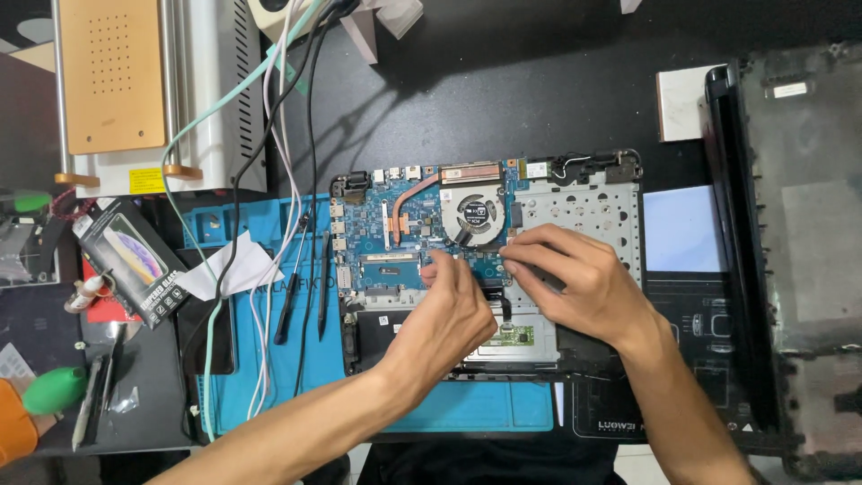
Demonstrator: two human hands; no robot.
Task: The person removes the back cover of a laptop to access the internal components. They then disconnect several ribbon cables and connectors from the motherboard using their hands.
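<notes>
Fingertips of both hands, left hand (446,314) and right hand (575,278), pinch together on the blue circuit board (382,238) beside its round fan (474,216).

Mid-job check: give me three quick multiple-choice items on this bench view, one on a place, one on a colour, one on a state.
1. Where does the cooling fan sit in the opened laptop?
A. upper middle
B. lower left corner
C. outside it, on the mat

2. What colour is the work mat under the laptop?
A. red
B. blue
C. yellow

3. What are the left hand and right hand doing?
A. resting off the table
B. holding a screwdriver each
C. both down on the board just below the fan

Answers: 1 A, the fan lies beside the copper pipe at the top; 2 B, blue shows around the chassis; 3 C, the fingertips meet there.
</notes>
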